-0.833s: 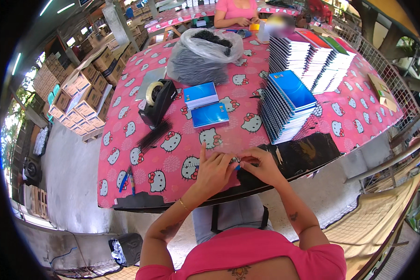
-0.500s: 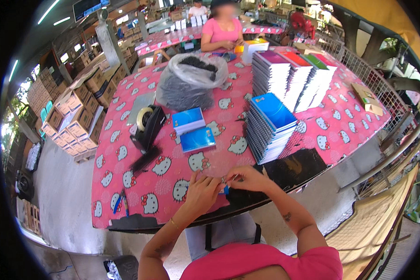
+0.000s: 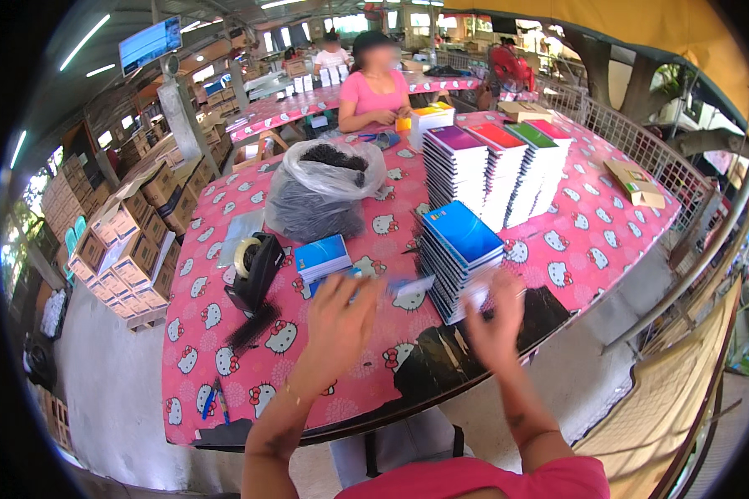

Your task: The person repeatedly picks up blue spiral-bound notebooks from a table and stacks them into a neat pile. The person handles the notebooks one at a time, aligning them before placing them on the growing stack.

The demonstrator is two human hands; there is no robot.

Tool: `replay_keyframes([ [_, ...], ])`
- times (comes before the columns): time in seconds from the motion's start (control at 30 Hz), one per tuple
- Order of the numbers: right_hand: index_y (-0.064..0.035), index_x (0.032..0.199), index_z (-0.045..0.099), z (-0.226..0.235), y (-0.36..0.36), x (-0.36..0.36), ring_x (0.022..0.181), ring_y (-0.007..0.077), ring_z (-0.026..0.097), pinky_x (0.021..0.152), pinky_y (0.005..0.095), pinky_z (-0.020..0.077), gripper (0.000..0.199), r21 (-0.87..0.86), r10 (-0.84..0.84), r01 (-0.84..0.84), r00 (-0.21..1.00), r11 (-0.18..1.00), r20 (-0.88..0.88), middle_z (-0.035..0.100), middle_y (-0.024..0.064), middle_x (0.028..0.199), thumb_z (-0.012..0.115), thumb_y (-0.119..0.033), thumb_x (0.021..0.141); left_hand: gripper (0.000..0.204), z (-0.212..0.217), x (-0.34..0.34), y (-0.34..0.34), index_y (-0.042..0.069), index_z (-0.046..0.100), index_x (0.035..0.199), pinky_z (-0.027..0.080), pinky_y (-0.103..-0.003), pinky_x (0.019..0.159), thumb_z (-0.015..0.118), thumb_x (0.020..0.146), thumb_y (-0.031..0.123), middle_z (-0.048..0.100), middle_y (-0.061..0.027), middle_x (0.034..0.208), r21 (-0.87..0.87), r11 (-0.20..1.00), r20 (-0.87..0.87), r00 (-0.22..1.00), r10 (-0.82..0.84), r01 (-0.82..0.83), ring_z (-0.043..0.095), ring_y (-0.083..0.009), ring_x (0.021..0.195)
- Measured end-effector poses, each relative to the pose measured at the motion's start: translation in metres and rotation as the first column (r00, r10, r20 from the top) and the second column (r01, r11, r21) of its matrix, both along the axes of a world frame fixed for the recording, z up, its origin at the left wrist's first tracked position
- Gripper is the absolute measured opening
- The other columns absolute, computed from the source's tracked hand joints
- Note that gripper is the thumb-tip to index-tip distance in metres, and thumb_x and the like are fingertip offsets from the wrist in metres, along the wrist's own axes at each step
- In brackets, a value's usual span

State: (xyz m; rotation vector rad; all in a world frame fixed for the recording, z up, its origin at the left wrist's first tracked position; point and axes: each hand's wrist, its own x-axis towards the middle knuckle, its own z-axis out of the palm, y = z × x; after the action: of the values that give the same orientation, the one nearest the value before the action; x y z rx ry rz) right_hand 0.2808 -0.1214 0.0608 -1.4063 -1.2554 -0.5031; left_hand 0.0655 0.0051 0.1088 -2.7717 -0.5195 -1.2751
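My left hand (image 3: 341, 320) is over the table in front of the small blue notebooks, its fingers smeared by motion. A blurred small blue-and-white notebook (image 3: 409, 288) extends to the right from its fingertips. My right hand (image 3: 498, 320) is raised with thumb and fingers apart, close to the front of a tall stack of spiral-bound blue notebooks (image 3: 464, 233). No object shows in its grasp. Beyond my left hand lies a short pile of small blue notebooks (image 3: 322, 256); the pile nearer me is mostly hidden by that hand.
Left are a black tape dispenser (image 3: 254, 270), black wire-like pieces (image 3: 254, 327) and pens (image 3: 216, 401). A plastic bag of black coils (image 3: 320, 195) stands behind. Purple (image 3: 456, 141), red and green notebook stacks rise at the back right. A person in pink (image 3: 374, 91) works across the table.
My hands have separated and moved up the table, left toward the small piles, right toward the tall blue stack. The notebook between them has shifted away from the front edge. The view has tilted.
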Motion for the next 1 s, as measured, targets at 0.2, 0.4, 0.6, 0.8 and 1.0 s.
replay_keyframes([
  [0.2,0.0052,0.139,0.052,-0.005,0.023,0.102,0.116,0.0257,0.062,0.103,0.0370,0.0461,0.069,-0.136,0.223,-0.308,0.874,0.942,-0.432,0.065,0.0201,0.126,0.083,-0.014,0.081,0.033,0.003,0.119,0.046,0.004,0.068,0.110,0.052,-0.042,0.090,0.067,0.078,-0.003,0.066,-0.0116,0.116,0.138,0.922,0.229,0.894,-0.384,0.361,0.061,-0.0316,0.109],
  [0.4,0.0075,0.136,0.054,-0.007,0.026,0.101,0.107,0.0166,0.064,0.096,0.0310,0.0498,0.062,-0.096,0.309,-0.426,0.778,0.900,-0.547,0.069,0.0146,0.117,0.081,-0.009,0.084,0.031,-0.020,0.137,0.049,0.005,0.070,0.107,0.050,-0.042,0.091,0.065,0.078,-0.002,0.069,-0.0105,0.116,0.023,0.902,0.105,0.896,-0.432,0.432,0.062,-0.0304,0.108],
  [0.6,0.0073,0.135,0.055,-0.004,0.022,0.100,0.107,0.0173,0.065,0.094,0.0317,0.0508,0.060,-0.127,0.304,-0.418,0.807,0.899,-0.505,0.070,0.0170,0.117,0.081,-0.011,0.084,0.028,0.006,0.135,0.038,0.008,0.071,0.109,0.047,-0.045,0.094,0.069,0.081,0.011,0.069,-0.0081,0.115,0.021,0.928,0.097,0.923,-0.372,0.372,0.062,-0.0282,0.106],
  [0.8,0.0071,0.134,0.056,-0.002,0.022,0.101,0.104,0.0171,0.066,0.092,0.0320,0.0518,0.058,-0.145,0.271,-0.394,0.814,0.908,-0.514,0.071,0.0177,0.114,0.079,-0.016,0.086,0.028,0.007,0.145,0.043,0.013,0.074,0.110,0.044,-0.049,0.098,0.068,0.086,0.027,0.069,-0.0093,0.116,0.020,0.943,-0.113,0.938,-0.328,0.332,0.063,-0.0299,0.108],
  [1.0,0.0057,0.128,0.060,0.007,0.017,0.096,0.107,0.0253,0.065,0.095,0.0379,0.0501,0.052,-0.165,0.126,-0.196,0.925,0.967,-0.359,0.068,0.0190,0.119,0.079,-0.019,0.086,0.030,0.013,0.152,0.039,0.013,0.073,0.114,0.042,-0.049,0.100,0.068,0.089,0.030,0.068,-0.0108,0.121,-0.128,0.949,-0.101,0.948,-0.303,0.290,0.062,-0.0289,0.114],
])
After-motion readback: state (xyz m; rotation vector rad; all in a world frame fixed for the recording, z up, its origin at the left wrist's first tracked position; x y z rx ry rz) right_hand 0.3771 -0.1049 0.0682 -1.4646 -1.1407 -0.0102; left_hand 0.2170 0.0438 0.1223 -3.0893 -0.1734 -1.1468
